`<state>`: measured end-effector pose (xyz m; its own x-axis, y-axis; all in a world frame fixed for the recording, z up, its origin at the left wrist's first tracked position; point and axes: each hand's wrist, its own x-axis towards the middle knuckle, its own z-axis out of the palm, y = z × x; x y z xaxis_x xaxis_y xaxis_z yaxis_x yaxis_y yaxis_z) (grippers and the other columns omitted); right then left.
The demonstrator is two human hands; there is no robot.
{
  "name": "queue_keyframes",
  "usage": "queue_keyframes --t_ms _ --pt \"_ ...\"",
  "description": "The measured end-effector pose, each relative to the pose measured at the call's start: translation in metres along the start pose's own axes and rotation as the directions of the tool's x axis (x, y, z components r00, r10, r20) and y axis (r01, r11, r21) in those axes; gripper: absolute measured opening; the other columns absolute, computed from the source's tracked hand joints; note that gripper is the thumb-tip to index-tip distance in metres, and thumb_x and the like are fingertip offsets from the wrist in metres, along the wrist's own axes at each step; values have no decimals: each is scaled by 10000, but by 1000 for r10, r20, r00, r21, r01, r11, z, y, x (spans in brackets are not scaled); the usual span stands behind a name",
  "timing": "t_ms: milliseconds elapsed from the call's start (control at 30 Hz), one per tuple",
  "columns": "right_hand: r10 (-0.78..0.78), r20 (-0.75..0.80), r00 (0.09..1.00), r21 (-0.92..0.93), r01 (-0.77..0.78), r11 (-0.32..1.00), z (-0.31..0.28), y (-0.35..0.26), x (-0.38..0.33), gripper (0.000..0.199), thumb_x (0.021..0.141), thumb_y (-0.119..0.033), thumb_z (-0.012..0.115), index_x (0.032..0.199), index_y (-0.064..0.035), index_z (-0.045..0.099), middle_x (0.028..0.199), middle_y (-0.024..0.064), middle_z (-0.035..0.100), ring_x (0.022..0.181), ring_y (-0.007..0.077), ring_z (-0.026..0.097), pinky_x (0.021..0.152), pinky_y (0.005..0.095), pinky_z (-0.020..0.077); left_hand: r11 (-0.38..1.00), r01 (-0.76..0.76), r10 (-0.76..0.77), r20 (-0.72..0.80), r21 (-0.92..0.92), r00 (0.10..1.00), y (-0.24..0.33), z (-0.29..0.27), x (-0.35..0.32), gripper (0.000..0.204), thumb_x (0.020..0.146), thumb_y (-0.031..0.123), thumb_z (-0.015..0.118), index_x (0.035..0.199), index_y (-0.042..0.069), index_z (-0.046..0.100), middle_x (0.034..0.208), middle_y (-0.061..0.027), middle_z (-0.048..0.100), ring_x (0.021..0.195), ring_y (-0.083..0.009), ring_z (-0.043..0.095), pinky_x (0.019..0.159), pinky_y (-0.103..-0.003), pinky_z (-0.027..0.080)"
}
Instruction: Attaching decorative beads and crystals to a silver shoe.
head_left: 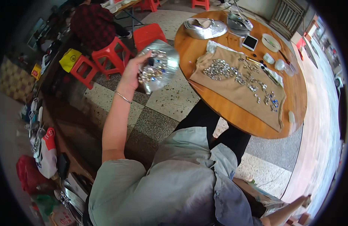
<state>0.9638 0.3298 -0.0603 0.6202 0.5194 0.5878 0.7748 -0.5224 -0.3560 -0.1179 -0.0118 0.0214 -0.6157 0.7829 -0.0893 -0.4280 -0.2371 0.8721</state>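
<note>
My left hand (133,69) is raised in front of me, gripping a shiny silver piece (171,63) by its left edge. Clear, dark and blue gems crowd one face of this piece; its rounded form resembles a shoe upper, though its exact kind is unclear. At the far lower right, my right hand (306,201) is stretched away from the table, small near the rim, with its fingers too indistinct to read. Loose gems (221,70) lie heaped and scattered over a tan cloth (234,98) on the round wooden table (220,109).
Across the tabletop are a silver shoe-like item (208,29), a white-screened device (250,42), a pale bowl (271,43) and a dark-handled tool (270,75). Red stools (113,56) stand beyond my left arm, near a seated person (92,26). Bags (49,158) crowd the left side.
</note>
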Motion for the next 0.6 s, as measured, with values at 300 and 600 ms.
queue_keyframes --t_ms 300,600 --pt "-408 28 913 512 337 790 34 -44 -63 366 924 -256 388 1085 37 535 1066 195 558 927 300 533 820 406 418 989 -149 136 -289 -21 947 32 -112 9 297 849 229 587 1042 5 560 948 -79 629 845 -167 610 745 -301 492" --pt "-664 268 698 892 81 445 -155 -362 -265 333 920 -162 415 1198 5 492 913 32 501 732 97 435 640 231 389 990 -140 140 9 -8 990 -44 58 -15 299 895 192 525 1121 -4 507 1063 -63 596 931 -162 590 826 -317 467"
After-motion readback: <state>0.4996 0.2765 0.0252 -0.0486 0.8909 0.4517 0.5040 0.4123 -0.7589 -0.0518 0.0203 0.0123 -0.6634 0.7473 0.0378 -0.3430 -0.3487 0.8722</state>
